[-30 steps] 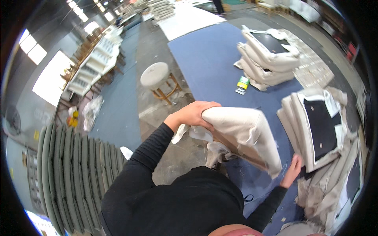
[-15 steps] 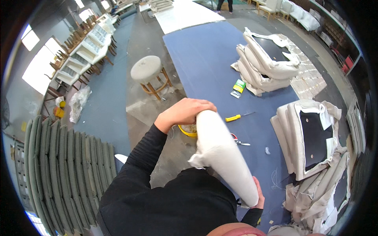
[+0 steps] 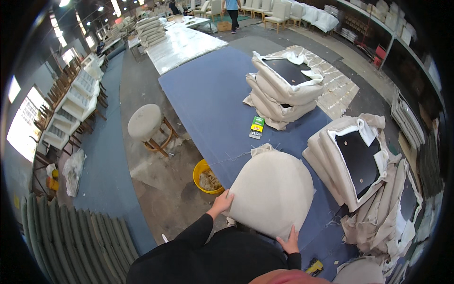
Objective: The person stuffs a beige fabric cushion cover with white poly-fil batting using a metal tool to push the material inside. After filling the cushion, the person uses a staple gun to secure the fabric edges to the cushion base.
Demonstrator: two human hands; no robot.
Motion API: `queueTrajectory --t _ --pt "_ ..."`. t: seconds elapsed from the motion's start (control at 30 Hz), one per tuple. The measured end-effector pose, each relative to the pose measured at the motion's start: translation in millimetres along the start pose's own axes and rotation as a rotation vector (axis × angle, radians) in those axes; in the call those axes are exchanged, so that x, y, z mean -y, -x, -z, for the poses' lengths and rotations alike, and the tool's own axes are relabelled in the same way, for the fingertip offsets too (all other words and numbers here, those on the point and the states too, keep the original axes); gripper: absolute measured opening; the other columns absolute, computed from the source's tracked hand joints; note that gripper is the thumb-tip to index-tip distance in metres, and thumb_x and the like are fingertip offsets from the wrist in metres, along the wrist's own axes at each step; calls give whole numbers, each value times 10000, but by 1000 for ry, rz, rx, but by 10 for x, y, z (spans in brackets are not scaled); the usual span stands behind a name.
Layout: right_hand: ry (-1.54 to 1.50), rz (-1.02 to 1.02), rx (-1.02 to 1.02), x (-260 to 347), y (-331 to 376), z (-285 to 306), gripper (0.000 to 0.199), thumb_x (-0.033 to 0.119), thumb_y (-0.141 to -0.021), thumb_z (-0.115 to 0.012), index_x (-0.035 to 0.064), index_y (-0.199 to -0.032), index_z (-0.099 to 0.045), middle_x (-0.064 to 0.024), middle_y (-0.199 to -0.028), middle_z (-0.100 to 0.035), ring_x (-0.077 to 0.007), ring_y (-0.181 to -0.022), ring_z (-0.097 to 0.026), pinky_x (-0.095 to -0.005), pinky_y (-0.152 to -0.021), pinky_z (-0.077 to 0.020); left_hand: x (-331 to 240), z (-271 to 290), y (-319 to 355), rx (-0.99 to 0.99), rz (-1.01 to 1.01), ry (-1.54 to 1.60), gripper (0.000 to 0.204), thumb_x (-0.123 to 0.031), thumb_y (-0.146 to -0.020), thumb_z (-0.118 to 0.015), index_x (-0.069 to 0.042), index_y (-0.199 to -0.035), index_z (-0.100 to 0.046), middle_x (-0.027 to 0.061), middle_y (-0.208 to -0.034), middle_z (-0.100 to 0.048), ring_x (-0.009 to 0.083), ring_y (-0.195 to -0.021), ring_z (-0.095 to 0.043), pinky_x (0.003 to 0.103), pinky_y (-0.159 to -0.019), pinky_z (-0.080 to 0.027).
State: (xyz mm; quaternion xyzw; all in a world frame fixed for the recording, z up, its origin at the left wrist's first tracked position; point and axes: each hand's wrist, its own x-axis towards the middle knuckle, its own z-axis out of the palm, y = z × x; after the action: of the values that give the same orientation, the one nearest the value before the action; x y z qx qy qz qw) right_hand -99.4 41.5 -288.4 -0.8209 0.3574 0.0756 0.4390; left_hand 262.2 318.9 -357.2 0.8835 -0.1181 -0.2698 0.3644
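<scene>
A cream upholstered seat cushion (image 3: 274, 191) with a rounded outline lies over the near part of the blue table (image 3: 203, 99), smooth side up. Loose fabric sticks out at its far edge. Along its left edge my left hand (image 3: 221, 203) grips it, fingertips partly hidden. My right hand (image 3: 289, 241) holds the near edge, thumb and fingers apart around the rim. The screwdriver and scissors seen earlier on the table are out of sight. Beyond the cushion lies a small green and yellow box (image 3: 256, 128).
Cream upholstered pieces with dark backs form a far stack (image 3: 288, 92) and a right stack (image 3: 347, 161). Left of the table stand a round stool (image 3: 145, 122) and a yellow bucket (image 3: 202, 176) holding scraps. A yellow and black tool (image 3: 314, 267) lies at the near right.
The cushion has gone from standing on edge to lying flat on the table. My left hand has moved from its top to its left edge. The view has shifted.
</scene>
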Motion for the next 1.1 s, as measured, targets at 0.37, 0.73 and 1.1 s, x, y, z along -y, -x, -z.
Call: queueTrajectory --t 0.37,0.73,1.1 --pt "213 33 9 477 -502 244 1023 506 -868 -811 116 -1678 -324 -455 -1647 -240 -607 -1553 -214 -578 -1281 -242 -4709 3777 -1685 -394 -628 -176 886 -142 -914 -670 63 -1658 -236 244 -1041 -787 336 -933 -783 461 -808 -611" --pt "234 -84 -85 -17 -390 279 1109 462 -790 -861 188 -1693 -278 -482 -1625 -237 -586 -1519 -314 -560 -1258 -310 -4313 2508 -1224 -144 -676 -557 647 -459 -917 -768 6 -1351 -651 226 -1191 -761 419 -1109 -730 497 -940 -587" --pt "-22 93 -223 -210 -364 271 1186 208 -805 -880 93 -1711 -123 -300 -1648 -384 -455 -1503 -423 -488 -1212 -406 -648 128 54 36 -429 -367 899 -427 -946 -728 49 -1604 -341 304 -1641 -389 478 -1376 -547 494 -1146 -470"
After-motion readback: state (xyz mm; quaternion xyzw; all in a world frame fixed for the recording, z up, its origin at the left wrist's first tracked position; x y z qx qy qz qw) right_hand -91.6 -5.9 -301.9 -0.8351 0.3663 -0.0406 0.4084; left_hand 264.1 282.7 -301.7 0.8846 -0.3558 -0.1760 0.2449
